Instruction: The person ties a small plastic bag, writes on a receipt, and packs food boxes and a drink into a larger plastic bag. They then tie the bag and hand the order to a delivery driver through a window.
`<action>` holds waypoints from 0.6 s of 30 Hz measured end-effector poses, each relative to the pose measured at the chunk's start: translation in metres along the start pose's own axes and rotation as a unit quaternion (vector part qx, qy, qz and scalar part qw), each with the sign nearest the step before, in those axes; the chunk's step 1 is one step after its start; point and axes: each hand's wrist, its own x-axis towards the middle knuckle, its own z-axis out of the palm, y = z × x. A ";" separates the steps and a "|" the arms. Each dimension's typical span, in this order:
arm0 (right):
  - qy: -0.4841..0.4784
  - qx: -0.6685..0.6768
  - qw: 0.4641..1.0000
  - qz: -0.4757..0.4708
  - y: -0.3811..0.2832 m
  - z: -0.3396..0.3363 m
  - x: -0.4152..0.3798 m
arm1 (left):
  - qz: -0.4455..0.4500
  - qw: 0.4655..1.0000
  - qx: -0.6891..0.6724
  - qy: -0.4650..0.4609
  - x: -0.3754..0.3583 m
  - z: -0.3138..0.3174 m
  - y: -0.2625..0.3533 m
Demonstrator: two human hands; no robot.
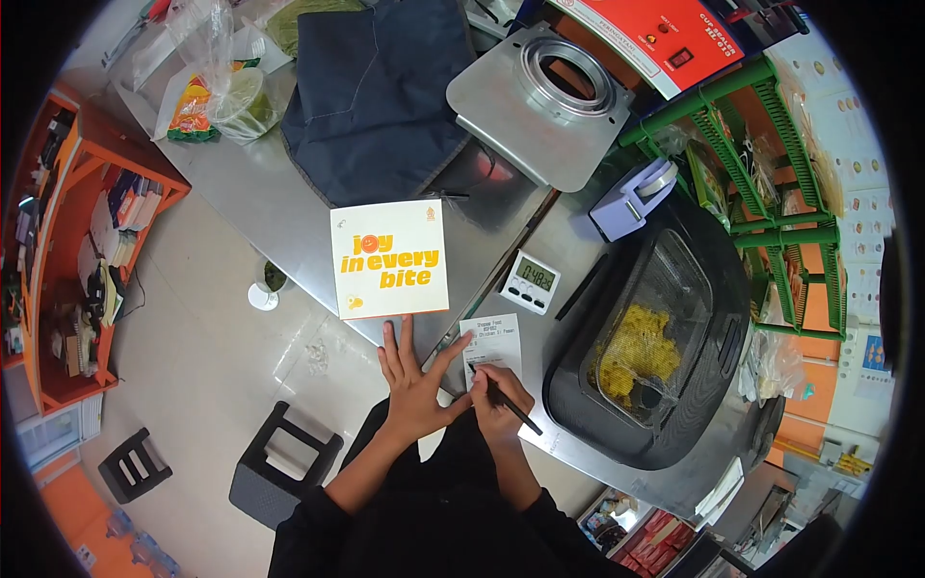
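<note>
My right hand [501, 405] is closed around a dark pen [520, 414], its tip on a printed paper receipt [493, 335]. Fingers spread, my left hand [416, 390] lies flat at the table's front edge. Its index finger reaches the receipt's left side, and its middle fingertip is at the lower edge of a white square box [390, 231] with orange and yellow lettering. Part of the receipt is hidden under my right hand. Just beyond the receipt, a small white digital timer [528, 282] stands on the steel table [289, 217].
On the right sits a black container with a mesh-covered window [665, 337], yellow food visible inside. A lilac tape dispenser [626, 207] and a red cup sealer [655, 39] are behind. Dark cloth [376, 96] lies at the back. Black stools [279, 462] stand on the floor at left.
</note>
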 end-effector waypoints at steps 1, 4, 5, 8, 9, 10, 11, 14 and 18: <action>0.003 0.004 1.000 -0.007 0.001 0.000 0.001 | 0.001 1.000 0.000 0.000 0.000 0.000 0.000; 0.030 -0.008 0.999 0.020 0.006 0.000 -0.002 | 0.003 1.000 0.000 0.003 0.000 -0.001 0.001; 0.053 -0.025 0.997 0.053 0.007 -0.001 -0.004 | 0.002 1.000 -0.003 0.000 0.000 -0.002 0.001; 0.033 0.014 0.998 0.052 0.006 -0.007 -0.003 | 0.003 1.000 -0.005 0.000 0.000 -0.001 0.001; 0.032 0.014 0.998 0.052 0.008 -0.007 -0.003 | 0.005 1.000 -0.003 0.002 0.000 0.000 0.000; 0.024 0.018 0.999 0.033 0.011 -0.007 -0.004 | 0.003 1.000 -0.003 0.002 0.000 0.000 0.000; 0.016 0.022 1.000 0.013 0.013 -0.008 -0.004 | 0.006 1.000 -0.002 0.004 -0.001 0.001 -0.001; -0.016 0.000 1.000 -0.016 0.004 -0.005 0.000 | 0.007 1.000 0.001 0.002 -0.001 0.001 -0.002; 0.038 -0.011 0.999 0.035 0.012 -0.009 -0.008 | 0.003 1.000 -0.007 0.000 0.000 -0.001 0.001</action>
